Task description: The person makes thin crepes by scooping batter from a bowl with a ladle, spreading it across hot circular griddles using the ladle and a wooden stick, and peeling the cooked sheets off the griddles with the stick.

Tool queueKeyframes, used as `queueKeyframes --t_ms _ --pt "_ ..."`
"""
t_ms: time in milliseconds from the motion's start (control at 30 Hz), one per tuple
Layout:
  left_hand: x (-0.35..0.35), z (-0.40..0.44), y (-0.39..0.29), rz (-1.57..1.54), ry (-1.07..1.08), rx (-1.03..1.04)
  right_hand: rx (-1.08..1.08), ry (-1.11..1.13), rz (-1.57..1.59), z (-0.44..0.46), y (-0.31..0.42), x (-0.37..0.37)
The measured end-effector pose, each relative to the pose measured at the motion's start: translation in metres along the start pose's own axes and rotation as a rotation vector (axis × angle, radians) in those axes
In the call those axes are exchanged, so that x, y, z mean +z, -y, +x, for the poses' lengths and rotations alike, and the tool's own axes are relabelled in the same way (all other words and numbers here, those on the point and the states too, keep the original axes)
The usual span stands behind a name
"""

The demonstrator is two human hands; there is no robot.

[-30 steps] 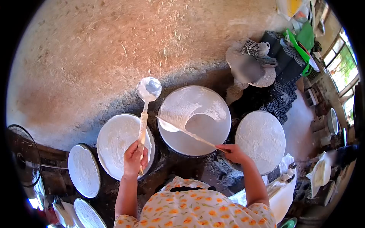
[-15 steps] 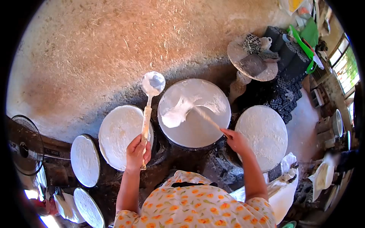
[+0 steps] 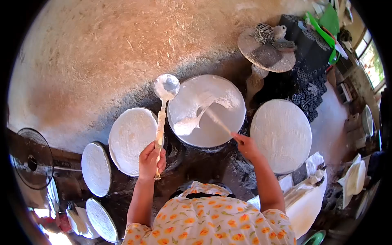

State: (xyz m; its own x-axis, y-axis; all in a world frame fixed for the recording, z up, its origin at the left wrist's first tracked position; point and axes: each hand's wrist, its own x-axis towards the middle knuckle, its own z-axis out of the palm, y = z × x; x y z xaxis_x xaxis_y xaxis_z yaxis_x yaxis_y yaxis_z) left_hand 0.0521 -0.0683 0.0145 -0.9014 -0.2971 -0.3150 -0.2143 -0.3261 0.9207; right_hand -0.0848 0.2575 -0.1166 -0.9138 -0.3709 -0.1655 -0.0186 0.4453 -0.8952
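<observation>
My left hand [image 3: 151, 160] is closed around the pale, thick handle of a ladle [image 3: 162, 118]. The ladle points away from me, its metal bowl coated with white batter, beside the left rim of the middle griddle [image 3: 210, 138]. My right hand [image 3: 247, 146] grips a thin wooden batter spreader [image 3: 218, 120], which is blurred and reaches over that griddle. Its far end meets the white batter [image 3: 188, 125], which lies in a curved smear across the round surface. White-coated round griddles stand to the left [image 3: 132, 141] and to the right [image 3: 281, 136].
Further left are smaller white discs [image 3: 96, 169] and a fan [image 3: 32, 159]. A rough earthen wall [image 3: 102, 61] rises beyond the griddles. Stacked black honeycomb briquettes [image 3: 306, 87] stand at the back right, near a round stand [image 3: 281, 61]. White sheets [image 3: 304, 200] lie at lower right.
The view has shifted slightly. The spreader has swept a little over the middle griddle, and the batter smear has changed shape. My left hand keeps the ladle raised.
</observation>
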Motion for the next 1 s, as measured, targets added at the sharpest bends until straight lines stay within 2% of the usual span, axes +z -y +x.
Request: queueKeyframes --t_ms 33,67,133,167,233,267,333,400,433,500,533,600,633,767,800,867,933,1000 --pt "-0.001 0.000 -0.001 -0.006 0.000 0.007 -0.155 0.074 -0.068 -0.012 -0.014 0.001" --pt "-0.002 -0.001 -0.001 -0.019 -0.001 0.012 -0.146 0.060 -0.067 -0.032 -0.013 -0.007" --pt "-0.011 -0.004 -0.004 0.013 0.032 0.007 0.080 0.261 0.014 -0.078 -0.002 -0.025" --pt "-0.016 -0.006 -0.006 0.043 0.050 0.013 0.085 0.246 0.011 -0.098 -0.013 -0.023" --pt "-0.025 -0.008 -0.011 0.060 0.112 0.027 0.284 0.147 0.083 -0.132 -0.032 -0.010" --pt "-0.031 -0.009 -0.013 0.076 0.158 0.042 0.291 0.131 0.083 -0.137 -0.027 0.005" --pt "-0.037 -0.014 -0.019 0.060 0.182 0.049 0.133 0.007 -0.016 -0.141 -0.004 0.057" --pt "-0.051 -0.019 -0.024 0.035 0.203 0.056 -0.179 -0.203 -0.094 -0.128 0.016 0.118" --pt "-0.059 -0.021 -0.025 0.036 0.212 0.050 -0.174 -0.210 -0.107 -0.123 0.020 0.143" --pt "-0.077 -0.027 -0.028 0.022 0.233 0.043 -0.176 -0.324 -0.438 -0.121 0.028 0.175" --pt "-0.086 -0.030 -0.030 0.029 0.237 0.033 -0.169 -0.329 -0.453 -0.132 0.030 0.176" --pt "-0.108 -0.034 -0.029 0.025 0.247 0.015 0.124 -0.242 -0.710 -0.163 0.037 0.164" --pt "-0.120 -0.034 -0.028 0.066 0.275 0.020 0.204 -0.201 -0.786 -0.180 0.032 0.157" --pt "-0.144 -0.039 -0.026 0.125 0.305 0.016 0.369 -0.236 -0.796 -0.187 0.056 0.167" --pt "-0.147 -0.040 -0.025 0.126 0.305 0.014 0.588 -0.260 -0.507 -0.167 0.073 0.181" --pt "-0.149 -0.040 -0.023 0.103 0.312 0.008 0.790 -0.288 -0.204 -0.147 0.083 0.210" --pt "-0.147 -0.040 -0.024 0.081 0.316 0.005 0.297 -0.131 -0.650 -0.136 0.069 0.232" --pt "-0.144 -0.040 -0.027 0.071 0.296 -0.011 0.315 -0.157 -0.615 -0.154 0.069 0.221"
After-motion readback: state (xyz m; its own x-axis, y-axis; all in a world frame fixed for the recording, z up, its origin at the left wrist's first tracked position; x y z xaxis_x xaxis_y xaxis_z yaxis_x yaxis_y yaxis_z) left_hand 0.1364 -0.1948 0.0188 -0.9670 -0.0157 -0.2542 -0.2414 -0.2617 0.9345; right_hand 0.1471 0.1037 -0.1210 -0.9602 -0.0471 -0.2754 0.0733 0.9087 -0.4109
